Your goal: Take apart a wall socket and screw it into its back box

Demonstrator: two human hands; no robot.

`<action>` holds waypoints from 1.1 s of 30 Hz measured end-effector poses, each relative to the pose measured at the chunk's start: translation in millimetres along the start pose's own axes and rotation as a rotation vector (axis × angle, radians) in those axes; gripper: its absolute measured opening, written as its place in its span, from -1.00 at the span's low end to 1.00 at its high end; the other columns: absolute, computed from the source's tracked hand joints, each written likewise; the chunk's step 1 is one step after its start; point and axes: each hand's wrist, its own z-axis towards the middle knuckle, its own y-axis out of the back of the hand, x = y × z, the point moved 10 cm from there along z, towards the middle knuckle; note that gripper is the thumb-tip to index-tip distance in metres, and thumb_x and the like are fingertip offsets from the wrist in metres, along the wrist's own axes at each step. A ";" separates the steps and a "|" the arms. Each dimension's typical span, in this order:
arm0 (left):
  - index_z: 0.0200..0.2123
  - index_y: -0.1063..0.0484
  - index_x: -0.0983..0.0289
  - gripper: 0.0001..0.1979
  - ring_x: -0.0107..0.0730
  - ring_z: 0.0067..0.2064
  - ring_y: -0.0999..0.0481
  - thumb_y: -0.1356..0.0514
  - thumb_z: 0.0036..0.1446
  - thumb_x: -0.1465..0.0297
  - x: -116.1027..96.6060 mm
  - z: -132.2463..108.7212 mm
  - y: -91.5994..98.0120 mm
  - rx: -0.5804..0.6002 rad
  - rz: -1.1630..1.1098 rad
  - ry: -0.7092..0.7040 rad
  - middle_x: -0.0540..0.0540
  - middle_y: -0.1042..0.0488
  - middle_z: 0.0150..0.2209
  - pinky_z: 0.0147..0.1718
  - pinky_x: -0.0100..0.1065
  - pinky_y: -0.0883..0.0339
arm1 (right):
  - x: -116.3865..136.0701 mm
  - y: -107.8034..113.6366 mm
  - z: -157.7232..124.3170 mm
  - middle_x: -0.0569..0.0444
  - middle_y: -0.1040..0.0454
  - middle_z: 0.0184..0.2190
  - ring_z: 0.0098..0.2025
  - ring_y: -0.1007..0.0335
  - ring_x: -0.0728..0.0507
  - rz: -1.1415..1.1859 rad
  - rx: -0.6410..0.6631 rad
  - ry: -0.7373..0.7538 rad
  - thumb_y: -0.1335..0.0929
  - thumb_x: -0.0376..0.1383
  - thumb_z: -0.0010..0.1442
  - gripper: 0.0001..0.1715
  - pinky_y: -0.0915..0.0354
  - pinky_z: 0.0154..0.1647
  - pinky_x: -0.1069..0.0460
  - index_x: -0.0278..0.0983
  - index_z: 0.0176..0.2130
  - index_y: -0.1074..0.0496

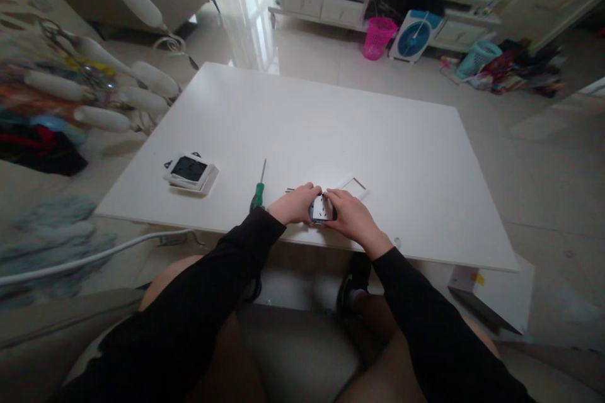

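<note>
Near the front edge of the white table [331,119], my left hand [297,203] and my right hand [352,215] grip a small white socket panel [322,207] from both sides. Dark slots show on its face, and its edge is dark. A white frame [355,187] lies just behind my right hand. Thin dark pieces [290,190], too small to make out, lie behind my left hand. Left of that hand rests a screwdriver [258,192] with a green handle, its shaft pointing away from me.
A stack of white frames with a black panel [190,170] sits on the table's left part. White lamp arms [151,79] stand beyond the left edge. Past the table are a pink basket [378,38], a blue fan [414,36] and white cabinets [326,3].
</note>
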 end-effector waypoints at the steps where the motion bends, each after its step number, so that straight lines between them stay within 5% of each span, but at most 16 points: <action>1: 0.06 -0.36 0.25 -0.30 -0.02 0.07 -0.53 -0.56 -0.14 0.42 0.7 0.2 0.1 0.004 0.002 0.007 0.21 -0.43 0.06 0.01 -0.20 -0.40 | -2.7 1.1 -0.6 -0.24 -0.47 0.25 0.29 -0.39 -0.42 -0.014 -0.006 -0.015 -0.64 -0.32 0.00 -0.14 -0.38 0.28 -0.34 -0.23 0.23 -0.38; 19: 0.04 -0.37 0.26 -0.30 -0.02 0.03 -0.54 -0.56 -0.17 0.43 2.7 1.1 -0.8 0.013 0.012 0.001 0.23 -0.45 0.08 -0.07 -0.21 -0.39 | -19.9 -3.1 -5.6 -0.19 -0.55 0.05 0.04 -0.54 -0.34 0.000 0.120 -0.160 -0.58 -0.28 0.08 -0.42 -0.43 -0.05 -0.14 -0.29 0.05 -0.43; 33: 0.00 -0.39 0.26 -0.33 -0.06 0.03 -0.55 -0.57 -0.19 0.43 5.2 4.4 -2.3 0.005 0.025 0.015 0.19 -0.48 0.05 -0.05 -0.24 -0.39 | -24.3 -5.4 -2.9 -0.14 -0.54 0.05 0.09 -0.50 -0.29 0.079 0.099 -0.160 -0.61 -0.36 0.03 -0.37 -0.40 0.09 -0.12 -0.29 0.07 -0.45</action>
